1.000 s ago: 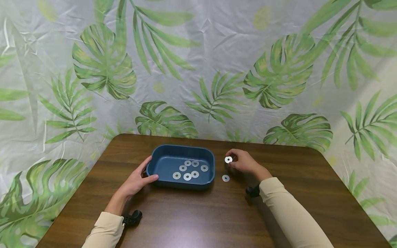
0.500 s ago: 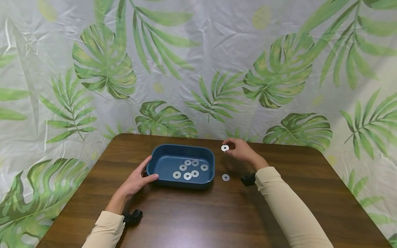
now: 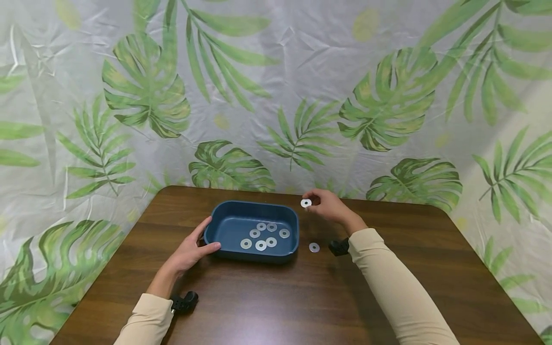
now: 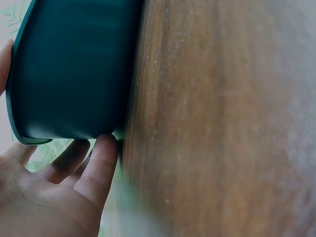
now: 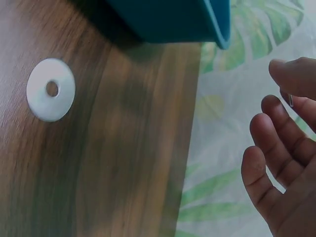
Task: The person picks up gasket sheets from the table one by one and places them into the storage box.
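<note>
My right hand (image 3: 329,207) pinches a flat metal washer (image 3: 306,203) between thumb and fingers, raised near the back right corner of a blue rectangular tub (image 3: 254,256). Seen from the right wrist, the pinched washer (image 5: 287,97) shows only as a thin edge, and the other fingers are loosely bent. Several washers (image 3: 260,245) lie flat in the tub, mostly toward its right half. My left hand (image 3: 186,254) holds the tub's left end, thumb at the front rim; in the left wrist view, fingertips (image 4: 104,143) touch its end wall. One more washer (image 3: 314,247) lies on the table right of the tub.
The brown wooden table (image 3: 258,306) ends at the back against a hanging leaf-patterned sheet (image 3: 297,86). Black wrist cameras (image 3: 185,303) are strapped at both cuffs. The tub's right wall (image 5: 173,22) stands between the loose washer and the tub's contents.
My right hand has lifted the washer off the table area, moving back and then left toward the tub. My left hand and the tub have stayed in place.
</note>
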`<state>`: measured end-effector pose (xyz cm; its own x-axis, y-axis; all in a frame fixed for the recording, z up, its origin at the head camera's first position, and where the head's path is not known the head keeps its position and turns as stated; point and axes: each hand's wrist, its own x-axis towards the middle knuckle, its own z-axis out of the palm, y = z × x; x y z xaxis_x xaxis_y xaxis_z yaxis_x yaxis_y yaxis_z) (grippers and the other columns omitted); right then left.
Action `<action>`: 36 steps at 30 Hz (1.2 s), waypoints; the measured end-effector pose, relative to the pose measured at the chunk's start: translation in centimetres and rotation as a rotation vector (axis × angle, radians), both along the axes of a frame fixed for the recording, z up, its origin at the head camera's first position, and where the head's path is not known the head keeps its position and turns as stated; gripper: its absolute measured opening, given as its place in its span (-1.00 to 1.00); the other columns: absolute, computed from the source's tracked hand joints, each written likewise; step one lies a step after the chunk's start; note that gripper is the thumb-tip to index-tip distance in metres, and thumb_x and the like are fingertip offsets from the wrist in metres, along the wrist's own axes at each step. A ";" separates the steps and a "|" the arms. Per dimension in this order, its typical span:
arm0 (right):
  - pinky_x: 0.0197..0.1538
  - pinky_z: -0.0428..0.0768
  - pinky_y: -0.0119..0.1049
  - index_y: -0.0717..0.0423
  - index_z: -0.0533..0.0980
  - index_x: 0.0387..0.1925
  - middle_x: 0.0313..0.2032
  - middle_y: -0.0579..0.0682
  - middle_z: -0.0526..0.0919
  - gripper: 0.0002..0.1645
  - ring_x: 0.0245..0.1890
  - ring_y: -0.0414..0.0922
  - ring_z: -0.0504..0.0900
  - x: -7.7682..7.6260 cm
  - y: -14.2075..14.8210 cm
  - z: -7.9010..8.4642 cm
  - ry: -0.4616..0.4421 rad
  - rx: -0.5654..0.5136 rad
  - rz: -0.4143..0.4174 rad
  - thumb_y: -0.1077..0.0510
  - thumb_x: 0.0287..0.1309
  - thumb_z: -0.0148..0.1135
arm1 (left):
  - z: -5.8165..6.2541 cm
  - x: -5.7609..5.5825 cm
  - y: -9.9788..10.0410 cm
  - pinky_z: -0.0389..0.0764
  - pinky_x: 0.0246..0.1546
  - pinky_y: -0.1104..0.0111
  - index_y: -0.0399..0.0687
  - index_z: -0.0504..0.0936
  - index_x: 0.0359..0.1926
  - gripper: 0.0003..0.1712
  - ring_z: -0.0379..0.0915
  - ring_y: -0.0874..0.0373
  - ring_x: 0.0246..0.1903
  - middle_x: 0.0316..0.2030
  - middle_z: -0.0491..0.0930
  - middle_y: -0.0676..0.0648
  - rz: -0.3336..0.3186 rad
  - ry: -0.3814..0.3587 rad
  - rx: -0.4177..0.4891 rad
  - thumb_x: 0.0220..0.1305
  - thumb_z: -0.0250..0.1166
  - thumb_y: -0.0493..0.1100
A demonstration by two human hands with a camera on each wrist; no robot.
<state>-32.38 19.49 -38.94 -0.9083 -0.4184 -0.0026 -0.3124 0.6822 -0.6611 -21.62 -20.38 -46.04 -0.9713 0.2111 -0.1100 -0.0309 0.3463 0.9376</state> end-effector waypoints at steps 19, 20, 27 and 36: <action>0.07 0.61 -0.10 0.17 0.54 0.12 0.05 0.16 0.62 -0.60 0.01 0.03 0.64 0.3 -5.9 1.4 0.013 -0.055 0.134 0.19 0.26 0.29 | 0.0 -0.1 0.0 0.06 0.46 -0.18 0.09 -0.11 0.60 0.00 -0.14 -0.33 0.53 0.58 -0.18 -0.27 -0.005 0.017 -0.002 0.33 0.30 -0.09; 0.04 0.62 -0.13 0.18 0.54 0.11 0.02 0.15 0.63 -0.61 -0.01 0.01 0.65 0.3 -6.2 1.3 0.021 -0.064 0.152 0.19 0.26 0.29 | 0.1 0.0 -0.1 0.06 0.46 -0.18 0.09 -0.11 0.60 0.01 -0.14 -0.33 0.53 0.58 -0.18 -0.27 -0.007 0.015 -0.003 0.33 0.31 -0.08; 0.03 0.62 -0.17 0.13 0.54 0.13 0.02 0.11 0.63 -0.60 -0.02 -0.01 0.66 0.8 -9.2 0.8 -0.033 -0.073 0.179 0.18 0.27 0.29 | 0.1 0.1 -0.1 0.07 0.45 -0.18 0.12 -0.12 0.60 0.01 -0.13 -0.32 0.53 0.58 -0.18 -0.27 0.006 0.008 0.003 0.32 0.31 -0.07; -0.01 0.57 -0.29 0.04 0.56 0.11 0.01 0.04 0.62 -0.62 -0.08 -0.11 0.56 1.3 -12.4 -0.3 -0.046 -0.069 0.214 0.19 0.25 0.32 | 0.0 0.0 0.1 0.08 0.45 -0.17 0.12 -0.11 0.60 0.00 -0.10 -0.32 0.52 0.58 -0.16 -0.28 0.012 0.001 0.012 0.33 0.31 -0.08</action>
<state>-31.08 7.05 -39.26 -0.7986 -0.6018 -0.0063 -0.4133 0.5561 -0.7210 -21.60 -20.31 -46.09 -0.9738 0.2008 -0.1070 -0.0343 0.3349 0.9416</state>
